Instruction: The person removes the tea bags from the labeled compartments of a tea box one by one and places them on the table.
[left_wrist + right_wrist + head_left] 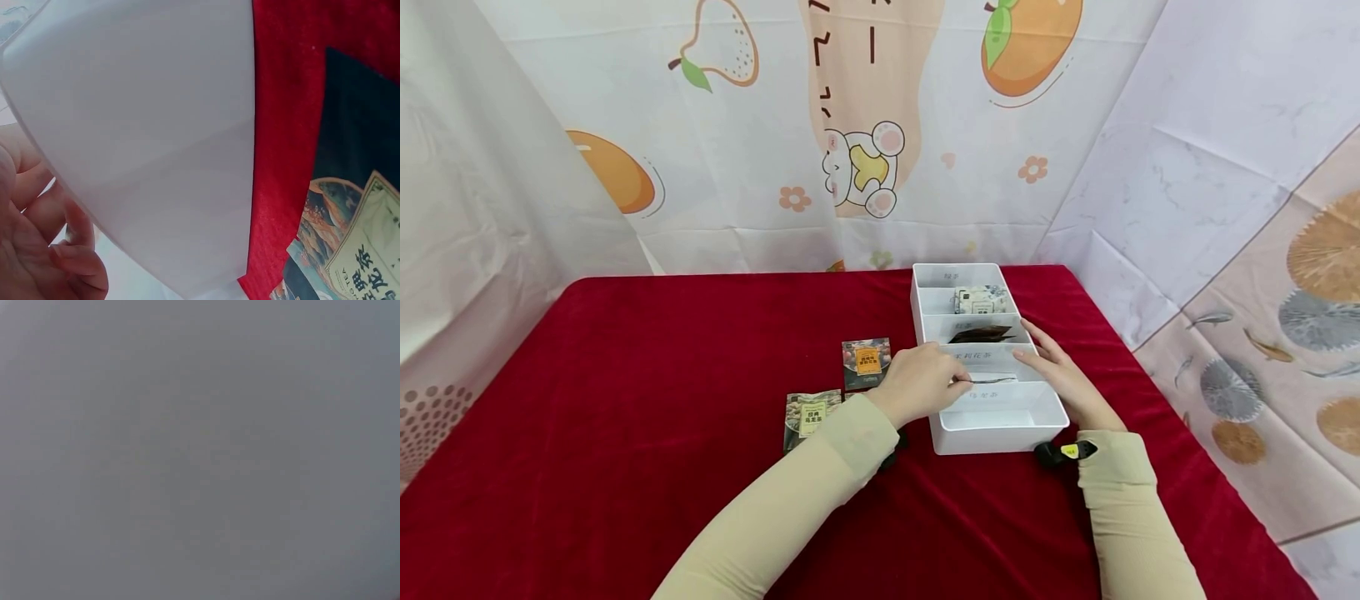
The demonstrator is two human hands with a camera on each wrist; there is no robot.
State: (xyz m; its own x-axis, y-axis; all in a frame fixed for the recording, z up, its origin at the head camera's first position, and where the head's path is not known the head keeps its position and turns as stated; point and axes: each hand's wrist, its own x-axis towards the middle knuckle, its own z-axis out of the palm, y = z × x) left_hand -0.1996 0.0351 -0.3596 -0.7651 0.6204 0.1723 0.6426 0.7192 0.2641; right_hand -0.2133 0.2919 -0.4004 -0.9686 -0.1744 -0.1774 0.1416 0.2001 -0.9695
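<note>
Box (1000, 442), white, four compartments in a row, on red-covered tabletop (625, 417). Left hand (927, 382): thumb and fingers pinching one thin sachet (996, 381), seen edge-on at the divider behind the nearest compartment; exact compartment cannot be told. Right hand (1063, 379): fingers extended, at the box's right rim. Farthest compartment: pale packets (981, 300). Next: dark packets (981, 335). Left of box: orange-label packet (867, 362), green-label packet (811, 419).

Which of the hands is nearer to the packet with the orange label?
Left. The left hand is just beside the orange-labelled packet, reaching over the white box; the right hand is farther off, at the box's other side.
</note>
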